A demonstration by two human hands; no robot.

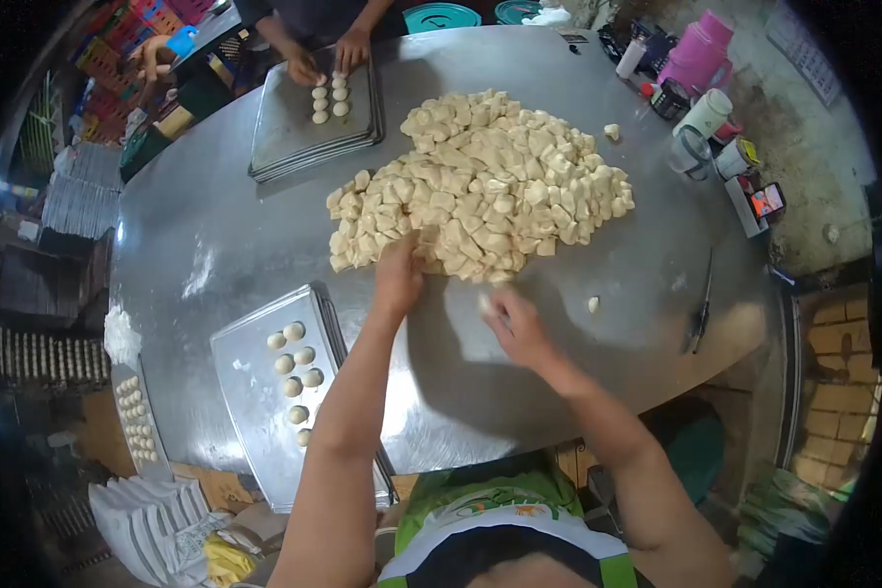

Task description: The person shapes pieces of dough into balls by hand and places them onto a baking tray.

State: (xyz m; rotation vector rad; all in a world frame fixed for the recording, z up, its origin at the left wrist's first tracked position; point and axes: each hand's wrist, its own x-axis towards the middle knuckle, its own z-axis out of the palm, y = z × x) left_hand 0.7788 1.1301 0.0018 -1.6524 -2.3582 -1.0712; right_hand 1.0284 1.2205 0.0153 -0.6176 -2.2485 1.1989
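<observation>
A large heap of cut dough pieces (490, 181) lies on the metal table (176, 265). My left hand (400, 272) reaches to the near left edge of the heap, its fingertips at the dough and partly blurred. My right hand (515, 325) is just in front of the heap, its fingers curled around a small pale piece of dough (487, 305). Left of my left forearm, a metal tray (250, 392) bears several round dough balls (293, 388). One loose dough piece (593, 305) rests to the right of my right hand.
Across the table, a co-worker's hands (328, 64) set dough balls on stacked trays (299, 147). At right are a long thin tool (702, 304), a pink jug (698, 51), containers and a phone (766, 200). Flour (122, 338) lies at the left edge.
</observation>
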